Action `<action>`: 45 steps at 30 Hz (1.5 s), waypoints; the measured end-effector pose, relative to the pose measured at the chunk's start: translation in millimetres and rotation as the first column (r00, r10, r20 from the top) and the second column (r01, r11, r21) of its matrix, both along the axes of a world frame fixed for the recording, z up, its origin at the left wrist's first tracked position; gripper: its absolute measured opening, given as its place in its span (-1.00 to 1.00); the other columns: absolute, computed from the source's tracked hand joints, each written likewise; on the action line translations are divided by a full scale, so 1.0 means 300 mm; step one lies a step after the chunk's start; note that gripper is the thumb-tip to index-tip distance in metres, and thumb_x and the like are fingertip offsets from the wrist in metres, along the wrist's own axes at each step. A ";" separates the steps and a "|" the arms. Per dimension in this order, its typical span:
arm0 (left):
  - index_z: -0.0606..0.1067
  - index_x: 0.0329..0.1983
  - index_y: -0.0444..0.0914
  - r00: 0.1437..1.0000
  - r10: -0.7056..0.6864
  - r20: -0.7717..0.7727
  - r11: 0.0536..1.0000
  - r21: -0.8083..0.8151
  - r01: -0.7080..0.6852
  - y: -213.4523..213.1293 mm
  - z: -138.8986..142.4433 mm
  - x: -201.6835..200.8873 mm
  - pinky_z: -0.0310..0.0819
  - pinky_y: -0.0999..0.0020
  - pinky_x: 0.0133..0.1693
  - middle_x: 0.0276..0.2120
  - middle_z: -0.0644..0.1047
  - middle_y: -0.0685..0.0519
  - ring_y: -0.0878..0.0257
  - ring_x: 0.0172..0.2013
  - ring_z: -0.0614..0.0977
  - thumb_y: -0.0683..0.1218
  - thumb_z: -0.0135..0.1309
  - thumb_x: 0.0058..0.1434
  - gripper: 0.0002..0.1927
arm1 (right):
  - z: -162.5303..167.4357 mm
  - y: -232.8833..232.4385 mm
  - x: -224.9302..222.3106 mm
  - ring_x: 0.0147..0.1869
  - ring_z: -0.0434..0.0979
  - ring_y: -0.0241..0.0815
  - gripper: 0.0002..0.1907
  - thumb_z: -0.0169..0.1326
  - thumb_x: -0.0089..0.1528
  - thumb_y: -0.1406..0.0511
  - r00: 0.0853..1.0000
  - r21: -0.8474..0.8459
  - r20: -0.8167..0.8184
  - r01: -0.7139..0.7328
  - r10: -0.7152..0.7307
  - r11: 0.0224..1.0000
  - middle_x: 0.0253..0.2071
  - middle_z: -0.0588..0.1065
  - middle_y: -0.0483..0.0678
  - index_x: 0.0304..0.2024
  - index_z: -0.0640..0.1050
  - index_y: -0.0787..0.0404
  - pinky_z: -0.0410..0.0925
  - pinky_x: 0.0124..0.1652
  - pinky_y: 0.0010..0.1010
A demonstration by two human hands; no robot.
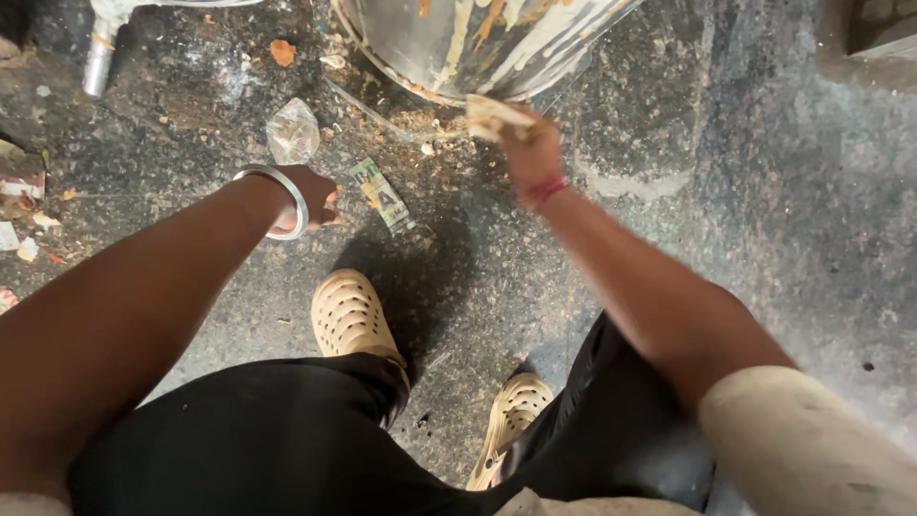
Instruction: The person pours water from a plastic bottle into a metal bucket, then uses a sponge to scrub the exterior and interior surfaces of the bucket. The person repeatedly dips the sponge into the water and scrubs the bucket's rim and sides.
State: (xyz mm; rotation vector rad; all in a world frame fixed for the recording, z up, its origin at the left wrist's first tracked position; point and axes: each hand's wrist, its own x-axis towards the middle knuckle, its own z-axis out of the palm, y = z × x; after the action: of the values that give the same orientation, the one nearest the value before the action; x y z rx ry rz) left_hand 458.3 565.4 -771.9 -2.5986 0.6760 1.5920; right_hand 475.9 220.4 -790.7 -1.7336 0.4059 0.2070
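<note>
Right hand [530, 153]: pinching a pale scrap [495, 117] against the drum's [478, 43] lower rim, floor's far edge. Left hand [310, 196]: loosely curled, empty, over floor [726, 220] near wrapper [380, 194].

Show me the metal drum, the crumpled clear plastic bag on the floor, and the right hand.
metal drum [449, 43], head view, on its smeared side wall.
crumpled clear plastic bag [291, 132], head view, on its middle.
right hand [528, 148], head view, on the back of the hand.

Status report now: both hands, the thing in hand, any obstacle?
Right hand grips pale batter-smeared scrap at large smeared steel drum. Left hand loosely curled, holds nothing visible. Crumpled clear plastic bag and flat green wrapper on floor nearby.
</note>
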 end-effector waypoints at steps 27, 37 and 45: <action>0.56 0.12 -0.25 0.997 0.049 0.056 0.998 -0.047 -0.046 0.049 0.113 -0.029 0.50 0.04 0.11 0.01 0.64 -0.14 -0.08 0.08 0.64 0.21 0.01 0.36 -0.49 | 0.217 0.031 -0.044 -0.06 0.60 0.29 -0.67 0.04 0.34 0.28 0.784 -0.786 0.061 -0.344 0.618 0.514 -0.10 0.58 0.24 0.13 0.48 0.25 0.45 -0.11 0.01; 0.69 -0.08 -0.27 0.988 0.108 0.109 0.993 -0.047 -0.104 0.158 0.130 -0.096 0.50 0.02 0.07 -0.07 0.68 -0.18 -0.11 -0.01 0.68 0.19 0.00 0.38 -0.52 | 0.189 0.253 0.008 -0.38 0.65 -0.03 -0.78 0.07 0.27 0.37 0.474 -0.989 -0.142 -0.034 0.869 -0.143 -0.12 0.57 0.11 -0.04 0.53 0.28 0.50 -0.45 -0.23; 0.63 -0.03 -0.26 0.984 0.171 0.050 0.985 -0.021 -0.171 0.176 0.152 -0.150 0.51 0.02 0.06 -0.07 0.68 -0.16 -0.08 0.00 0.68 0.20 0.05 0.34 -0.54 | 0.149 0.558 0.150 -0.33 0.66 0.00 -0.78 0.13 0.15 0.30 0.355 -0.972 -0.234 -0.097 0.905 -0.213 -0.19 0.59 0.13 -0.18 0.61 0.25 0.48 -0.45 -0.20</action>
State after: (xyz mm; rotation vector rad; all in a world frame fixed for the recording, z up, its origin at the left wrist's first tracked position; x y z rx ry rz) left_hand 413.4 618.1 -726.4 -2.7665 0.4762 1.5605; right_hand 520.8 387.9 -746.0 -3.0903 -1.3752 -0.0523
